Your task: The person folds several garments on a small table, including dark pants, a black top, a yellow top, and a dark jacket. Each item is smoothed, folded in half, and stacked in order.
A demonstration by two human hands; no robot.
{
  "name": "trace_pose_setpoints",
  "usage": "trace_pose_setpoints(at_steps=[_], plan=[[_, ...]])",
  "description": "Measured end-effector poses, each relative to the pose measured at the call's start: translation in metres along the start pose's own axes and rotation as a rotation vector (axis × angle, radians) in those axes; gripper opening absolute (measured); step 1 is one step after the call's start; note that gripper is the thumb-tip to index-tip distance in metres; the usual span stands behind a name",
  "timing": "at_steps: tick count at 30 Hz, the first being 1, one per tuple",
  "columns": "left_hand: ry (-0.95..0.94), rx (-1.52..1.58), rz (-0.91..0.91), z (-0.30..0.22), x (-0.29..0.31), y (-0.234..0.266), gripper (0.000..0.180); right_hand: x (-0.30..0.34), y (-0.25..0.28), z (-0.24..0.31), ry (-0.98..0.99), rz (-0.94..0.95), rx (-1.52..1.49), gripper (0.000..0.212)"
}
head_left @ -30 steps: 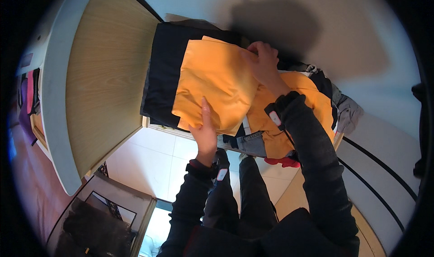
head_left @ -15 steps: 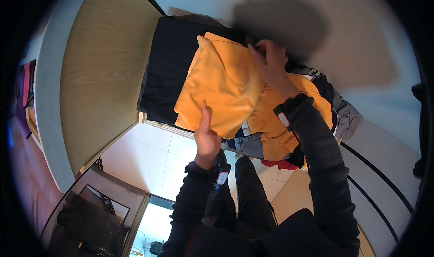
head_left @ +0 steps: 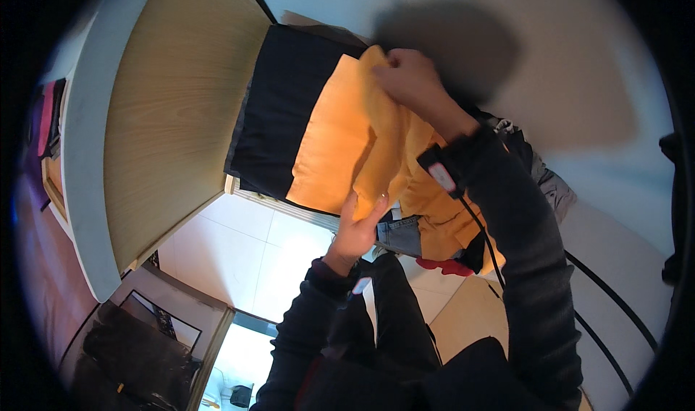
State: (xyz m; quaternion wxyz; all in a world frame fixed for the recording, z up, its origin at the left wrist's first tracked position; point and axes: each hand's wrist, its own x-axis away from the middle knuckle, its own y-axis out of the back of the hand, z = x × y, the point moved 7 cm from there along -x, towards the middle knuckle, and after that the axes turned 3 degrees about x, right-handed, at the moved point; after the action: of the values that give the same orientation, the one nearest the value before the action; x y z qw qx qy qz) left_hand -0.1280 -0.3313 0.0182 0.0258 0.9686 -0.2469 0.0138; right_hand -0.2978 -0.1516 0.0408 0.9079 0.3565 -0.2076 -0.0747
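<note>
An orange garment [head_left: 329, 132] lies partly spread over dark folded cloth [head_left: 279, 100]; its exact kind is unclear. My right hand [head_left: 414, 82] pinches its far edge, fingers closed on the fabric. At the near edge, my left hand [head_left: 356, 230] has thumb and fingers closed around the cloth. Between both hands, a strip of the fabric stands raised in a fold, while the part to its left lies flat. More orange fabric bunches to the right, under my right forearm.
Beside the orange fabric are blue denim [head_left: 399, 234], a red cloth [head_left: 445, 267] and grey clothing [head_left: 554, 183]. A wooden panel [head_left: 177, 114] rises on the left. The wall [head_left: 572, 85] stands behind the pile, and white floor tiles [head_left: 239, 226] show below.
The orange fabric's left side now lies flatter, and a fold is lifted between my hands. My left hand has shifted right; my right hand has moved slightly left and now pinches the far edge.
</note>
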Motion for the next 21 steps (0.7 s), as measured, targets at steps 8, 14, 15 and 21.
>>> trace_pose_setpoints(at_steps=[8,14,15,21], plan=[[0.289,1.255,-0.201,0.012,-0.004,-0.008,0.049,0.028,0.016,0.009,0.146,-0.260,-0.221,0.033],[0.480,1.332,-0.315,0.039,-0.018,0.023,0.051,0.029,-0.030,0.005,0.372,-0.385,0.062,0.030],[0.465,1.372,-0.281,0.038,-0.019,0.021,0.051,0.036,-0.034,0.000,0.399,-0.373,0.141,0.034],[0.406,1.492,-0.278,0.034,-0.016,0.005,0.050,0.067,-0.047,-0.024,0.600,-0.282,0.446,0.051]])
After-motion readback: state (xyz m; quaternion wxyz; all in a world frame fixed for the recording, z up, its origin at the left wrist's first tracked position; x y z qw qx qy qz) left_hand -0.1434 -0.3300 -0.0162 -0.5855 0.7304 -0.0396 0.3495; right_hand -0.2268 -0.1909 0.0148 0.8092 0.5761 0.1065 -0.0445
